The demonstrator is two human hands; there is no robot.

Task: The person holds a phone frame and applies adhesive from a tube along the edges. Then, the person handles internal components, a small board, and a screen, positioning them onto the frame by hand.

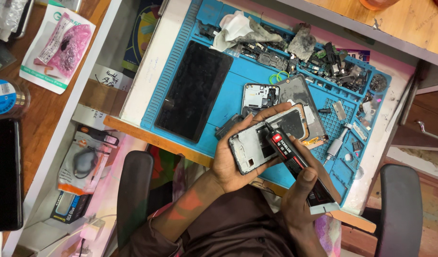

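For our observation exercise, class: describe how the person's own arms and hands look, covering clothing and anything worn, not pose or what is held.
Both hands, the left hand and right hand, are bare: no gloves, and no rings or watch that I can see. The forearms are uncovered too. A dark brown garment covers the body and upper arms, its sleeves ending near the elbows.

Blue work mat across the frame's centre, with a large dark screen panel on its left part. Crumpled white cloth at top centre; heap of small phone parts along the upper right. Pink packet at upper left, round blue tin below it.
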